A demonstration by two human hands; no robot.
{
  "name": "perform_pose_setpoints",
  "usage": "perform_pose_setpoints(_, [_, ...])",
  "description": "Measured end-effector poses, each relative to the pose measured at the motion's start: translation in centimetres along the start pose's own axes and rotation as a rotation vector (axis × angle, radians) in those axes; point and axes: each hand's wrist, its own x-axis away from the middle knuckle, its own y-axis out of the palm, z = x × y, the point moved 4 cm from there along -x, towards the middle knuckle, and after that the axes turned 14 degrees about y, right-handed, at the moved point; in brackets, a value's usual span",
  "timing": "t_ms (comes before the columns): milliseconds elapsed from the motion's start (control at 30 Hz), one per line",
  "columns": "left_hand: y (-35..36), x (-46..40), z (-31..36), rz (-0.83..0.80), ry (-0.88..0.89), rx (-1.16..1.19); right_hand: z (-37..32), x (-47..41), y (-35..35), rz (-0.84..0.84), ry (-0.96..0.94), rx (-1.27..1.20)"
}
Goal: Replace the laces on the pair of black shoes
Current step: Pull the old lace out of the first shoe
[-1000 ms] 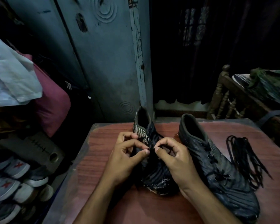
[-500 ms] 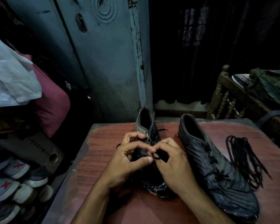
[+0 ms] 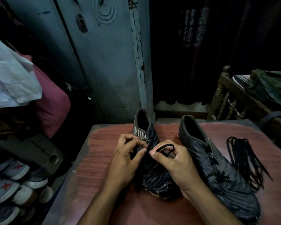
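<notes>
Both hands (image 3: 152,159) pinch lace (image 3: 165,147) (shoe (image 3: 152,176) toe nearest).

Single head-worn wide-angle view, facing forward and down, close above left hand (image 3: 126,161) and right hand (image 3: 177,163); no second view.

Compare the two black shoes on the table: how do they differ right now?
The left shoe is being worked by both hands, the right hand pinching a lace loop; the right shoe lies untouched. The left shoe has a striped pale collar and a frayed toe; the right shoe looks dark throughout. Both point their toes toward the person.
</notes>
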Motion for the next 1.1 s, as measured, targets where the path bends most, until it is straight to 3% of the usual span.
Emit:
perform_pose_setpoints(400, [-0.4,-0.1,0.7,-0.095,-0.039,0.442,0.0,0.3,0.3,0.093,-0.109,0.396])
perform_pose_setpoints(600, [-0.6,-0.2,1.2,-0.144,-0.029,0.511,0.4,0.4,0.6,0.078,-0.124,0.541])
perform_pose_setpoints(767, [-0.5,0.1,1.3,-0.204,-0.011,0.500,0.4,0.4,0.5,0.128,-0.146,0.508])
perform_pose_setpoints(867, [-0.1,0.1,1.4,-0.140,-0.002,0.456,0.5,0.3,0.3,0.134,-0.151,0.487])
perform_pose_setpoints(967, [0.1,0.1,0.7,-0.067,-0.007,0.339,0.2,0.0,0.1,0.095,-0.111,0.340])
perform_pose_setpoints(1100, [0.2,0.1,-0.3,-0.102,-0.006,0.176,-0.1,-0.3,-0.1,0.040,-0.071,0.179])
